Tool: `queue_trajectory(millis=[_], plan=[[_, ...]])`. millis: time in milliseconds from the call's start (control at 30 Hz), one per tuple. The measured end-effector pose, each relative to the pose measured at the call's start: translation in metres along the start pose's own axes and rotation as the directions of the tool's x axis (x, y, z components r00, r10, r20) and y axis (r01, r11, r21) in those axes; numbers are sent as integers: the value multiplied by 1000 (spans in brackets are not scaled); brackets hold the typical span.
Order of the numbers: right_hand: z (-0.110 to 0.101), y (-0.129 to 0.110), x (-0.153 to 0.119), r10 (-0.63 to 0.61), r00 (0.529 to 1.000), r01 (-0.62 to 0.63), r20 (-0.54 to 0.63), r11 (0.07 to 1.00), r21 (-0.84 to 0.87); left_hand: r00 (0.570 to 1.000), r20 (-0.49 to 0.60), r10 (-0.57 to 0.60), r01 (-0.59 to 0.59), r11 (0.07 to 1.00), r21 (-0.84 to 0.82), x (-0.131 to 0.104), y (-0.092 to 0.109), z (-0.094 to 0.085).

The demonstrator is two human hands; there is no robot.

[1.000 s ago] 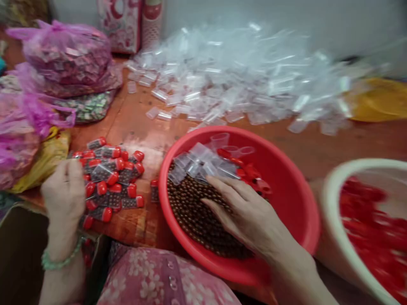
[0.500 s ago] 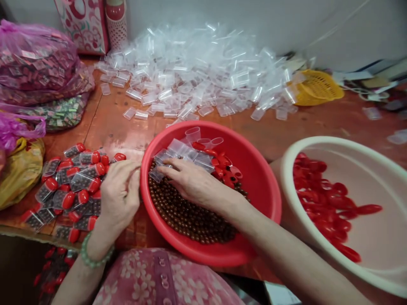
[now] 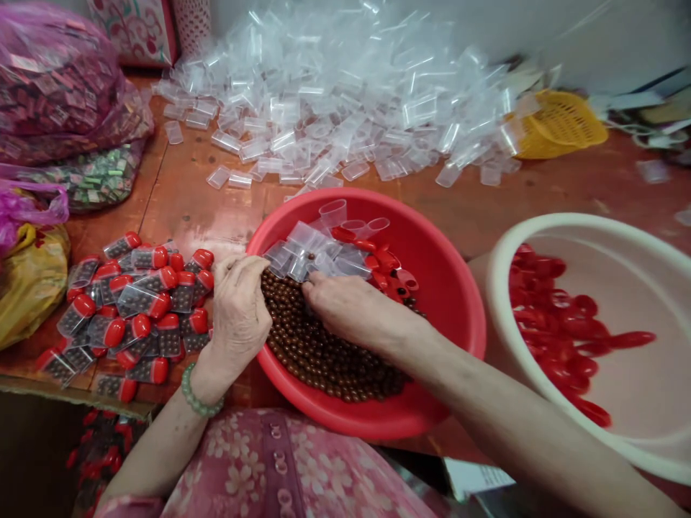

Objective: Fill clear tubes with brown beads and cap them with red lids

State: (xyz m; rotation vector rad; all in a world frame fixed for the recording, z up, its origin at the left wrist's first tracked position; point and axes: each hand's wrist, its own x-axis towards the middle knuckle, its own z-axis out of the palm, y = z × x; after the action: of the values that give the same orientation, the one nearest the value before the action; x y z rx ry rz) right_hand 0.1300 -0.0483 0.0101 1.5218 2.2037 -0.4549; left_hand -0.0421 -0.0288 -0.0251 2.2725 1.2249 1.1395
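Note:
My left hand (image 3: 240, 309) is at the left rim of a red basin (image 3: 464, 302), fingers curled together; whatever they may hold is hidden. My right hand (image 3: 350, 306) reaches inside, its fingers closed at the border between brown beads (image 3: 324, 352) and clear plastic cases (image 3: 302, 248). What those fingertips grip does not show. Red plastic caps (image 3: 384, 262) lie beside the cases in the basin. Left of my left hand is a pile of red-capped cases (image 3: 143, 298) filled with dark beads.
A heap of clear cases (image 3: 335, 108) covers the back of the table, beside a yellow basket (image 3: 566, 126). On the right, a white tub (image 3: 499, 288) holds red caps (image 3: 583, 324). Purple bags (image 3: 59, 79) of small packets and a yellow bag (image 3: 32, 280) stand at left.
My left hand has moved right, from beside the pile onto the basin's rim. My right hand has drawn back from the clear cases to the beads, its fingers now closed. The view has shifted slightly.

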Motion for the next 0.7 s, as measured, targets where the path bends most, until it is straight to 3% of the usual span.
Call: queue_trajectory(millis=[100, 333, 400, 500, 567, 633, 700], plan=[[9, -10, 5, -77, 997, 76, 17, 995, 61, 1000, 11, 1, -1, 1000, 27, 1, 0, 0], [22, -12, 23, -207, 971, 238, -119, 878, 416, 999, 4, 40, -40, 998, 55, 2, -3, 1], [26, -6, 23, -214, 958, 285, -191, 781, 556, 999, 1, 47, -47, 997, 69, 2, -3, 2], [29, 2, 15, -174, 936, 352, -307, 520, 779, 998, -8, 58, -58, 996, 64, 1, 1, -2], [28, 7, 6, -145, 938, 347, -315, 389, 853, 999, 10, 46, -46, 998, -31, 0, 5, -8], [23, 11, -5, -115, 947, 321, -300, 306, 896, 992, 122, -4, 34, 969, -246, 1, 11, -16], [18, 14, -17, -85, 950, 311, -299, 264, 913, 942, 333, -39, 200, 861, -467, 4, 16, -23]])
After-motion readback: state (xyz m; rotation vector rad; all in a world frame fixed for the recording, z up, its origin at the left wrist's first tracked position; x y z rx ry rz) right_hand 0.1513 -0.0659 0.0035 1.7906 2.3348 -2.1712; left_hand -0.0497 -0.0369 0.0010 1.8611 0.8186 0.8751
